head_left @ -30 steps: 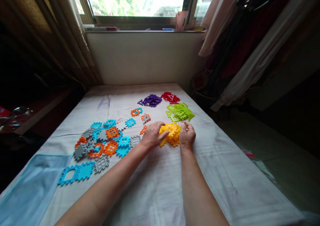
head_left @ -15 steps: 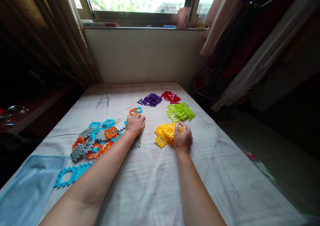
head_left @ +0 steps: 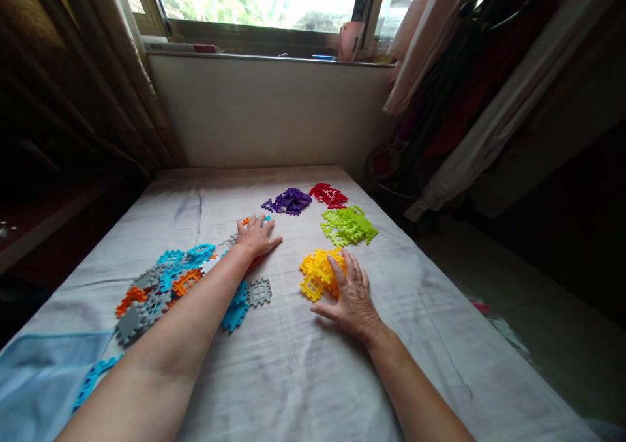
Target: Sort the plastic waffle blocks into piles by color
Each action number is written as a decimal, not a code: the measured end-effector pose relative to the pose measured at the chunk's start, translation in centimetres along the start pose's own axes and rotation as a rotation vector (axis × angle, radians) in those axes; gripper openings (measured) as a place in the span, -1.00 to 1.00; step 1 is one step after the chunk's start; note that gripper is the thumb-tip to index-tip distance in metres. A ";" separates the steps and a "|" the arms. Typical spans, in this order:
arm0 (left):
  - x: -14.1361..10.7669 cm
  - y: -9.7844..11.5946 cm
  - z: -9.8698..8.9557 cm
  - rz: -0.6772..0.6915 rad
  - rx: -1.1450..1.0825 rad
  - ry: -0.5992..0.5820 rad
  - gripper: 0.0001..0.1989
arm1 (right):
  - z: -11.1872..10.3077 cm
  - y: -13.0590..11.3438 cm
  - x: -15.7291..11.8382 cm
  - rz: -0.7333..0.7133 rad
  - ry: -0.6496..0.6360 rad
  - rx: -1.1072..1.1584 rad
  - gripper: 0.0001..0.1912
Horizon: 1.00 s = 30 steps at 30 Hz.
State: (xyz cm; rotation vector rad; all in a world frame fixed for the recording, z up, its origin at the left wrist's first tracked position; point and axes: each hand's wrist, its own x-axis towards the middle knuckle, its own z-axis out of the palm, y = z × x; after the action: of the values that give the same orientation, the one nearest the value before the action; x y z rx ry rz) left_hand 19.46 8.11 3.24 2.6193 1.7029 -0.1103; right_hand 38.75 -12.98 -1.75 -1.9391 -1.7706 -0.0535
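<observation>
Across the middle of the frame a white sheet (head_left: 303,364) covers the bed and carries interlocking plastic tiles, some already grouped by colour and some not. At lower left lies the largest group, a mixed heap of blue, grey and orange tiles (head_left: 166,279), with a pale blue cloth (head_left: 34,383) in the bottom left corner. Toward the upper centre sit four smaller single-colour piles: green tiles (head_left: 348,225), yellow tiles (head_left: 317,274), purple tiles (head_left: 288,201) and red tiles (head_left: 328,194). By the look of it the sorting of loose tiles by colour is in hand, and the next move likely calls for closing on one tile and lifting it clear of its neighbours. The left hand (head_left: 255,235) lies open, palm down, over an orange and blue tile (head_left: 255,220) at the upper end of the mixed heap, gripping nothing that shows. The right hand (head_left: 351,298) rests flat with fingers spread, its fingertips on the near edge of the yellow pile, holding nothing. A lone grey tile (head_left: 259,292) lies between the two forearms, apart from both hands.
</observation>
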 end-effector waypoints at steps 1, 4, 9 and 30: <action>0.3 -0.3 0.1 -0.008 -0.002 -0.020 -0.32 | 0.0 -0.1 0.1 -0.018 -0.031 -0.012 0.07; 0.2 -1.6 0.3 -0.046 -0.006 -0.010 -0.36 | 0.5 -0.7 1.4 -0.017 -0.064 -0.013 0.07; -1.4 -4.1 0.6 -0.143 -0.002 0.029 -0.41 | 1.8 -2.3 4.5 -0.011 -0.079 0.002 -0.01; -2.8 -4.6 1.4 -0.212 -0.117 0.009 -0.37 | 7.0 -5.8 13.1 0.042 -0.006 -0.014 -0.11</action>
State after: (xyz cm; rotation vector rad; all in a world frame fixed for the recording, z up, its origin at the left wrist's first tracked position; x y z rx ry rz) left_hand 14.00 7.32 2.13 2.3554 1.9228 -0.0011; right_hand 33.14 1.97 -1.19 -1.9874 -1.7373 -0.0450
